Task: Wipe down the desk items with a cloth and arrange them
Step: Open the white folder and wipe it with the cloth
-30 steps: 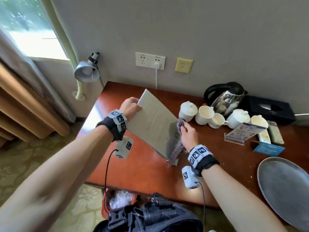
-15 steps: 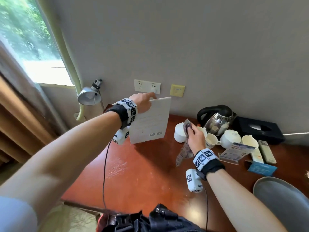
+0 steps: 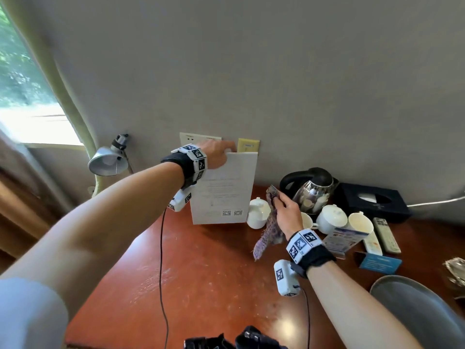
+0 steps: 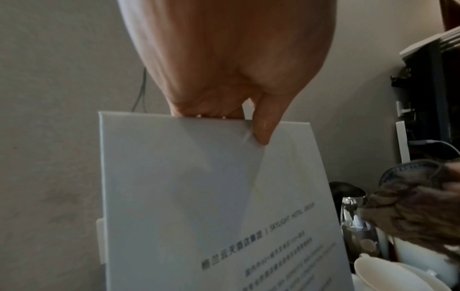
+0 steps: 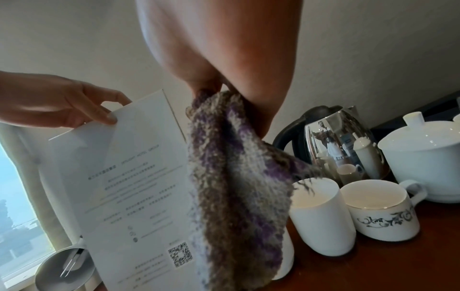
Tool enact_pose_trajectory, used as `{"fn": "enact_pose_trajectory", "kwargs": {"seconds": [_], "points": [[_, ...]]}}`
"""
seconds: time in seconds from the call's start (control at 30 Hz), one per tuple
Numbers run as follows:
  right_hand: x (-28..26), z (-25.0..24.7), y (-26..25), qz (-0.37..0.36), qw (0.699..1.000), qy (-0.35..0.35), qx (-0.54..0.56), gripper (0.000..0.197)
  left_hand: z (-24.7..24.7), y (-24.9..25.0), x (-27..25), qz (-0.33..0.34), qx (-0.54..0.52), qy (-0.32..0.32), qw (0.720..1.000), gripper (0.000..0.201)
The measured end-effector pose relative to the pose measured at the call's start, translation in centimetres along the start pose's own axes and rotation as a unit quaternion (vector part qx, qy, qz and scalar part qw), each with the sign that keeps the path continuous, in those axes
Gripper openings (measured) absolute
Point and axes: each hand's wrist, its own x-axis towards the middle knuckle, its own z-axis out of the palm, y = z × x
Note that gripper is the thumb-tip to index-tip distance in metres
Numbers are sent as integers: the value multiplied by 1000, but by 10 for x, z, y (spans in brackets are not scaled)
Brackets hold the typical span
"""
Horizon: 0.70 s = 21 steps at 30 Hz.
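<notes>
My left hand (image 3: 218,154) pinches the top edge of a white printed card (image 3: 222,188), holding it upright against the wall at the back of the red-brown desk (image 3: 201,273). In the left wrist view the thumb (image 4: 263,128) lies on the card (image 4: 211,196) face. My right hand (image 3: 286,212) grips a purple and grey cloth (image 3: 268,229) that hangs down beside the card's right edge, above the white cups. In the right wrist view the cloth (image 5: 236,187) dangles in front of the card (image 5: 129,187).
White lidded cups (image 3: 258,212) and mugs (image 5: 383,208) stand before a steel kettle (image 3: 312,190). A black tissue box (image 3: 372,201), remotes (image 3: 386,234), a leaflet stand (image 3: 344,239) and a blue sign (image 3: 380,264) lie right. A grey tray (image 3: 412,308) is near right; a lamp (image 3: 108,161) left.
My left hand has lifted the card from tilted over the desk to upright against the wall by the sockets. My right hand with the cloth came off the card and moved right, over the cups.
</notes>
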Motion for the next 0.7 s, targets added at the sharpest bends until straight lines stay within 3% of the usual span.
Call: {"fn": "enact_pose_trajectory", "kwargs": {"seconds": [0.37, 0.7], "points": [[26, -13, 21, 21, 1000, 14, 10, 33, 9, -11, 32, 20, 49, -29, 998, 37], [34, -1, 20, 40, 999, -10, -4, 34, 13, -33, 36, -31, -20, -26, 999, 38]]}}
